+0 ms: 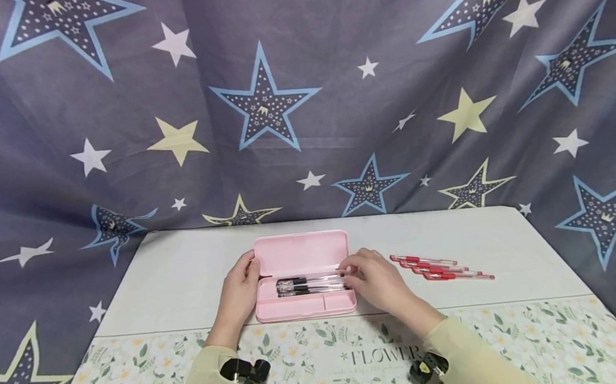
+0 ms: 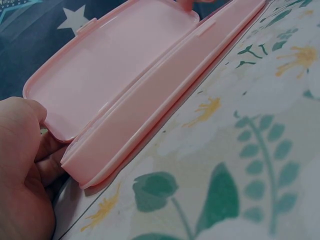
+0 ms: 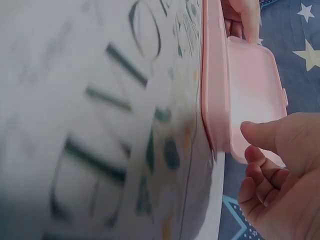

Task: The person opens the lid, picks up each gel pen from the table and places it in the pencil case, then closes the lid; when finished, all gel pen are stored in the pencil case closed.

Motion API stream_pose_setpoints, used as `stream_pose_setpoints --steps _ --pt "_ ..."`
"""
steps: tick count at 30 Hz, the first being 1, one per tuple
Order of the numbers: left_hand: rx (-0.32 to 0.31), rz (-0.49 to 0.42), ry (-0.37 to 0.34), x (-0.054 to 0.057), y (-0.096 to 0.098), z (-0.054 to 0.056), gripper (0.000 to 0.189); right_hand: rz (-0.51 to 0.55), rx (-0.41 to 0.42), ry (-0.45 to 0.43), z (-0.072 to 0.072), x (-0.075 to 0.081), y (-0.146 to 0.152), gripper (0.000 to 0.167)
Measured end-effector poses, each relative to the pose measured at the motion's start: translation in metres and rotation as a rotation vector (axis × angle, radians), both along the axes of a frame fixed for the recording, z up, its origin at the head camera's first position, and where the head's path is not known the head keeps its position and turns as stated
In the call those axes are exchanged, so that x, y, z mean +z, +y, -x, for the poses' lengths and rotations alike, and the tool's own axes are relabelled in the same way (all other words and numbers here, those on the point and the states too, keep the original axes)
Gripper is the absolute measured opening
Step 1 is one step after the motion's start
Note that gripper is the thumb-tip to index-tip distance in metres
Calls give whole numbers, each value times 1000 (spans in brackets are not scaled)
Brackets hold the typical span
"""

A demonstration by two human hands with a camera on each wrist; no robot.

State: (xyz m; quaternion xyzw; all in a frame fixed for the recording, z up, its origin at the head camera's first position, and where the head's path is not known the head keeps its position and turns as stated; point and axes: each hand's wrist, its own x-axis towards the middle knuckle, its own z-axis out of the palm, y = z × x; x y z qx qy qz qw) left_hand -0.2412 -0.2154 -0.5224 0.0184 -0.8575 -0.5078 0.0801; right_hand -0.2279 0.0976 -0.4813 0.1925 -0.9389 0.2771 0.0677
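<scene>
A pink pencil case lies with its lid raised at the back. Inside its long compartment are several clear pens with black parts. My left hand grips the left end; in the left wrist view the thumb is on the lid's edge and the fingers curl behind it. At the right end is my right hand, above the pens' ends. Its fingers are loosely bent in the right wrist view, with thumb and index finger apart and no pen visible between them.
Several clear pens with red caps lie in a loose bunch right of the case, close to the right hand. The white tabletop has a floral mat along its front. A star-patterned cloth hangs behind.
</scene>
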Motion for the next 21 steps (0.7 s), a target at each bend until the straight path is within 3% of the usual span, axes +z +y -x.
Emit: stream_pose_setpoints --steps 13,21 --pt "1 9 8 1 0 -1 45 -43 -28 87 -4 8 48 28" --pt "4 11 15 1 1 -2 45 -27 -58 76 -5 12 77 28"
